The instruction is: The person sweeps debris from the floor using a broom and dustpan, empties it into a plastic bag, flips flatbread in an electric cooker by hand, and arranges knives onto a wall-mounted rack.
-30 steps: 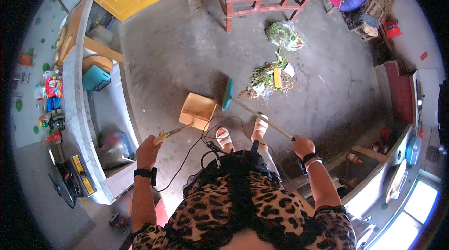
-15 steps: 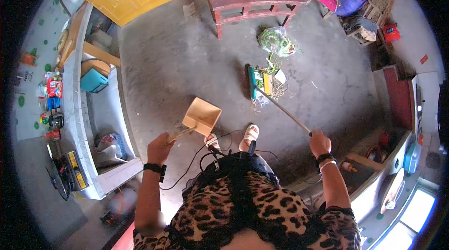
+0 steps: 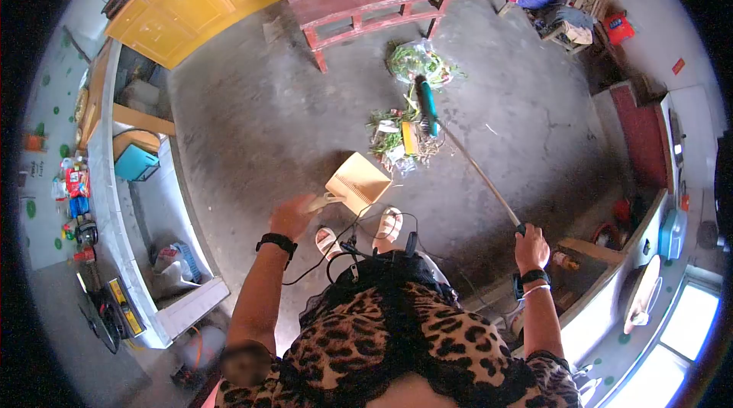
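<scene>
1. Beyond both hands, roughly midway between them, locate the pile of scraps (image 3: 389, 141) on the floor (image 3: 252, 133): green stalks, a yellow piece and bits of plastic.
2. Right side: my right hand (image 3: 531, 248) is curled around the broom (image 3: 430, 106) at the near end of its handle. The shaft runs forward and to the left; the head stands at the far right edge of the pile. I cannot tell whether the bristles touch the floor.
3. Left side: my left hand (image 3: 292, 216) is blurred, but its fingers appear wrapped around the handle of the dustpan (image 3: 360, 179). The pan sits ahead and to the right of this hand, front edge facing the pile.
4. Farther out, past the pile, lies a plastic bag (image 3: 416, 63) of greens. The broom head is near it; contact is unclear.
5. Step in hand: I judge this to be sweeping, with the scraps outside the pan.
6. Next move: it calls for bristles set down behind the scraps and a stroke toward my left hand, pan edge held low and steady.
7. Caution: a wide stroke could catch the bag.
</scene>
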Motion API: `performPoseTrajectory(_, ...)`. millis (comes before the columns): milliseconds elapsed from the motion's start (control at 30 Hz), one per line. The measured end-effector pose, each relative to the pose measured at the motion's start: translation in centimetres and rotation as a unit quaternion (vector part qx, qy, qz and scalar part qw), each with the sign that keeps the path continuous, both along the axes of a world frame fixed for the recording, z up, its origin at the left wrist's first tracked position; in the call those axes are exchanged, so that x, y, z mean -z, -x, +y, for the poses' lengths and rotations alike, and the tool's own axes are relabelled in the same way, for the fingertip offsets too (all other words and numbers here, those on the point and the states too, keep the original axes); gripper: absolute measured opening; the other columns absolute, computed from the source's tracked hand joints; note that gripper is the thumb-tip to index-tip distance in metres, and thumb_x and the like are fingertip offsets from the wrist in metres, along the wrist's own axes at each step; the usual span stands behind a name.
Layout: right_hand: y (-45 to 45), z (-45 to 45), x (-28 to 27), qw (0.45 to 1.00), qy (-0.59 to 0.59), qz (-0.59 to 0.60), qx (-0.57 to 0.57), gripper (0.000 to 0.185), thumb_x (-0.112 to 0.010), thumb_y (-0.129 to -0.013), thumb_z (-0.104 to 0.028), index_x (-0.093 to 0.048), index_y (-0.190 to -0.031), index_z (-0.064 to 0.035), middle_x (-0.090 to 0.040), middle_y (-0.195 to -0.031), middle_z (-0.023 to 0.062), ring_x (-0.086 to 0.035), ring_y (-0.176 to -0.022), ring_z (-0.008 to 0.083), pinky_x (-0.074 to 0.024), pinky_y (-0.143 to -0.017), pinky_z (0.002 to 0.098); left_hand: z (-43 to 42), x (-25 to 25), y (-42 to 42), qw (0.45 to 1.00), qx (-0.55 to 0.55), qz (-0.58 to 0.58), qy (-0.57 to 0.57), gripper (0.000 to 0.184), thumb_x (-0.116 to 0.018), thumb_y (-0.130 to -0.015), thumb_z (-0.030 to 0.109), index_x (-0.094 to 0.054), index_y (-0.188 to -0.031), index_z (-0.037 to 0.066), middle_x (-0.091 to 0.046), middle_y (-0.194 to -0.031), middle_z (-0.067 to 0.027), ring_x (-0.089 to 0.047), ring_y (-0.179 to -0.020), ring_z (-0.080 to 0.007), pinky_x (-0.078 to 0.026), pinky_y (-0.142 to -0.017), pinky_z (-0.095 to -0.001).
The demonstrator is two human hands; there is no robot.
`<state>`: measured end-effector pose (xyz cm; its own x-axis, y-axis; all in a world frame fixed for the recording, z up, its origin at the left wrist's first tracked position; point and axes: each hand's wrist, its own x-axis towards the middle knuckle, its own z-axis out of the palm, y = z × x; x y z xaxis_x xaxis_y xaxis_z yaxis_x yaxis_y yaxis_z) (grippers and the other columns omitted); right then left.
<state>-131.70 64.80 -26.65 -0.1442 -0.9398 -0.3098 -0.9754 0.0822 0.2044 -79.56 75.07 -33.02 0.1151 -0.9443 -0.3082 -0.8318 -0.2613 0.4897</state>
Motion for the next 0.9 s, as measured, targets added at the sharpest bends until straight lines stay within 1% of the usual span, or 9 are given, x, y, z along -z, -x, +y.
performPoseTrajectory(167, 1.0, -4.0, 6.4, 0.994, 0.056, 0.054, -0.083, 0.014, -0.048, -0.086, -0.013, -0.055, -0.097, -0.0091, -0.057, -0.092, 0.0103, -0.06, -0.087, 0.0281, -0.0515, -0.071, 0.0381, -2.0, 1.1, 1.1, 0.998, 0.029, -0.043, 0.041, 0.035, -0.061, -0.079, 0.035, -0.058, -0.105, 0.011, -0.063, -0.091, -0.0138, -0.06, -0.083, -0.0352, -0.047, -0.07, -0.0449)
performPoseTrajectory(300, -1.7, -6.9, 13.7, 0.996, -0.006, 0.073, -0.053, 0.021, -0.051, -0.084, -0.016, -0.056, -0.103, -0.009, -0.058, -0.098, 0.0116, -0.06, -0.086, 0.0293, -0.0515, -0.072, 0.039, -3.6, -0.9, 2.3, 0.997, 0.034, -0.066, 0.027, 0.033, -0.061, -0.079, 0.036, -0.059, -0.101, 0.011, -0.064, -0.089, -0.0131, -0.061, -0.08, -0.0352, -0.048, -0.067, -0.0453)
performPoseTrajectory(367, -0.3, -7.8, 22.7, 0.985, -0.151, -0.005, -0.085, 0.026, -0.056, -0.081, -0.02, -0.057, -0.103, -0.0057, -0.06, -0.097, 0.0117, -0.06, -0.091, 0.0333, -0.051, -0.076, 0.0403, -4.3, -0.4, 2.6, 0.995, 0.042, -0.094, -0.005, 0.031, -0.06, -0.08, 0.036, -0.059, -0.1, 0.012, -0.064, -0.089, -0.0124, -0.06, -0.08, -0.0351, -0.047, -0.066, -0.0454)
performPoseTrajectory(433, 0.1, -8.6, 31.3, 0.936, -0.31, -0.169, -0.007, 0.027, -0.059, -0.076, -0.021, -0.06, -0.096, -0.0027, -0.063, -0.084, 0.0128, -0.061, -0.092, 0.0357, -0.0516, -0.075, 0.0412, -4.2, 0.4, 2.4, 0.991, 0.052, -0.121, -0.039, 0.028, -0.059, -0.081, 0.035, -0.059, -0.098, 0.012, -0.064, -0.089, -0.0116, -0.06, -0.08, -0.035, -0.047, -0.066, -0.0455)
performPoseTrajectory(533, -6.3, -7.2, 19.7, 0.88, -0.325, -0.058, -0.342, 0.022, -0.059, -0.073, -0.02, -0.061, -0.084, -0.0005, -0.062, -0.072, 0.0166, -0.063, -0.087, 0.0369, -0.0521, -0.073, 0.0428, -3.5, 1.6, 1.4, 0.994, 0.042, -0.099, 0.022, 0.025, -0.058, -0.082, 0.034, -0.058, -0.094, 0.012, -0.062, -0.087, -0.0114, -0.059, -0.08, -0.0355, -0.046, -0.066, -0.0461)
performPoseTrajectory(567, -6.3, -6.7, 20.4, 0.878, -0.326, -0.056, -0.345, 0.022, -0.059, -0.073, -0.02, -0.061, -0.084, -0.0005, -0.062, -0.072, 0.0166, -0.063, -0.087, 0.0369, -0.0521, -0.073, 0.0428, -3.6, 2.1, 0.6, 0.997, 0.031, -0.066, -0.029, 0.028, -0.059, -0.081, 0.033, -0.057, -0.099, 0.012, -0.062, -0.094, -0.0109, -0.059, -0.087, -0.0345, -0.047, -0.071, -0.0448)
performPoseTrajectory(633, -5.9, -4.5, 21.8, 0.958, -0.173, -0.229, 0.015, 0.021, -0.059, -0.073, -0.02, -0.06, -0.08, -0.0007, -0.061, -0.075, 0.0207, -0.063, -0.082, 0.0363, -0.0516, -0.071, 0.044, -4.0, 2.5, -1.0, 0.996, 0.02, -0.029, -0.079, 0.031, -0.06, -0.081, 0.033, -0.057, -0.103, 0.011, -0.063, -0.102, -0.0103, -0.058, -0.093, -0.0334, -0.047, -0.076, -0.0436)
performPoseTrajectory(767, -5.2, -3.2, 17.5, 0.954, -0.183, -0.211, -0.111, 0.029, -0.054, -0.076, -0.016, -0.049, -0.098, 0.0028, -0.06, -0.092, 0.0257, -0.06, -0.088, 0.0398, -0.0496, -0.074, 0.0481, -6.0, 0.6, -1.8, 0.995, 0.07, -0.058, -0.031, 0.031, -0.06, -0.081, 0.032, -0.055, -0.104, 0.011, -0.062, -0.099, -0.0125, -0.058, -0.092, -0.0342, -0.047, -0.075, -0.0444)
performPoseTrajectory(900, -5.0, -1.4, 15.1, 0.939, -0.259, -0.188, -0.127, 0.028, -0.048, -0.078, -0.01, -0.047, -0.103, 0.0035, -0.06, -0.092, 0.0267, -0.06, -0.09, 0.0405, -0.0491, -0.076, 0.0488, -8.1, -2.3, -0.4, 0.992, 0.078, -0.094, -0.031, 0.025, -0.061, -0.08, 0.03, -0.055, -0.092, 0.009, -0.063, -0.09, -0.0111, -0.059, -0.087, -0.033, -0.047, -0.07, -0.0447)
